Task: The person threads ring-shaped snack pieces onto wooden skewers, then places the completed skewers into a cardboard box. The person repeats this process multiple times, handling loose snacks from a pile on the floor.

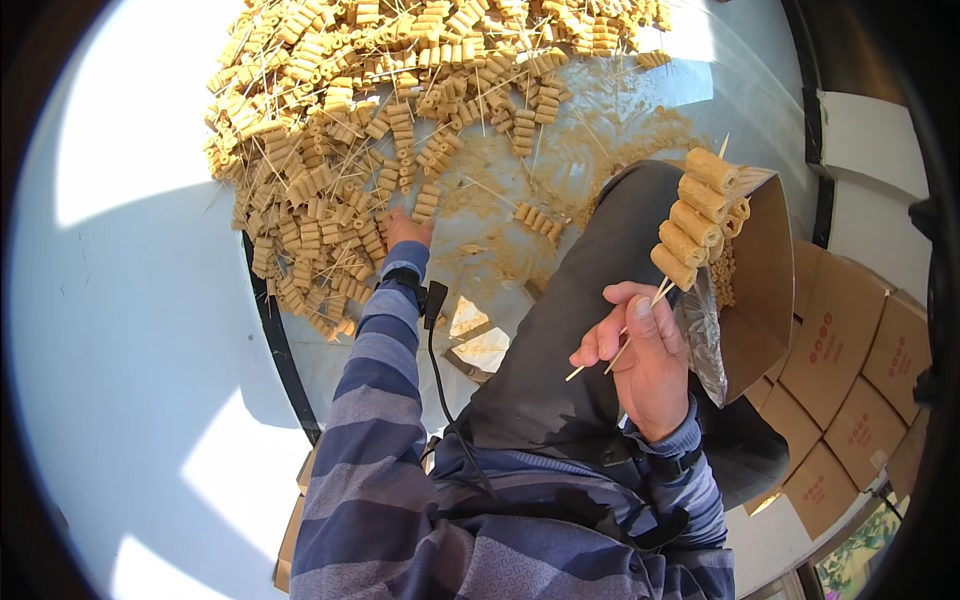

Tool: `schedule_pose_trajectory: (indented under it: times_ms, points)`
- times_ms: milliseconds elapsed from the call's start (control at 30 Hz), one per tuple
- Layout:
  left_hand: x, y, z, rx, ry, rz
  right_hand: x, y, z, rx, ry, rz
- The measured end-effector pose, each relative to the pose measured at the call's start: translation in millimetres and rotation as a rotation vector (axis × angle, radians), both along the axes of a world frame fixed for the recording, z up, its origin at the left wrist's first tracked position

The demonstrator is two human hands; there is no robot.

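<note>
My right hand [645, 365] is closed around the bare ends of at least two thin wooden skewers. Tan hollow rolls [697, 215] are threaded side by side on these skewers, which tilt up and to the right, above an open box. My left hand [408, 230] reaches forward to the near edge of a large heap of similar roll skewers [310, 180]. Beside its fingertips lies one short row of rolls [426, 202]. The fingers are mostly hidden, so whether they grip anything does not show.
The open cardboard box [765, 290], lined with silvery film, stands right of my leg and holds packed rolls [724, 275]. Closed cartons [835, 340] are stacked at the right. A single skewer of rolls [538, 220] lies apart on the crumb-strewn surface [490, 250].
</note>
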State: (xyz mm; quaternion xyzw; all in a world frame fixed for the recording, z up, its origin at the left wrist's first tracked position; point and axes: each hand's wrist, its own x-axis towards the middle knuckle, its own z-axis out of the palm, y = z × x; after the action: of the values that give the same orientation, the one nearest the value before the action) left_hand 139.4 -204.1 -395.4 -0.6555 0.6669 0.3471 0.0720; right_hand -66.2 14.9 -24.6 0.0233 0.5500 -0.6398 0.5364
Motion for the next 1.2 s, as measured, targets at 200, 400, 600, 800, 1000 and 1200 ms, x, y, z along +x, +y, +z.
schedule_pose_trajectory:
  times_ms: [200, 400, 600, 800, 1000, 1200]
  points:
    - [-43.5, -3.4, 39.9, 0.1, -0.198, 0.004, -4.5, -3.2, 1.4, 0.053, 0.007, 0.032]
    - [-47.4, 5.4, 42.1, 0.131, -0.274, -0.19, -9.6, 1.1, -3.1, 0.036, 0.004, 0.08]
    - [-16.3, 19.1, 32.3, 0.187, -0.136, -0.209, -8.4, 1.0, -5.1, 0.04, -0.006, 0.088]
    - [31.5, 21.9, 98.7, 0.533, 0.452, 0.164, -11.0, 2.5, 4.0, 0.1, 0.108, 0.235]
    - [30.7, 22.4, 248.8, 0.682, 0.787, 0.005, -12.0, 16.3, 35.9, 0.188, 0.391, 0.379]
    - [-9.3, 32.6, 376.5, 0.833, 0.787, -0.428, -47.1, 31.8, 72.0, 0.036, 1.645, 0.376]
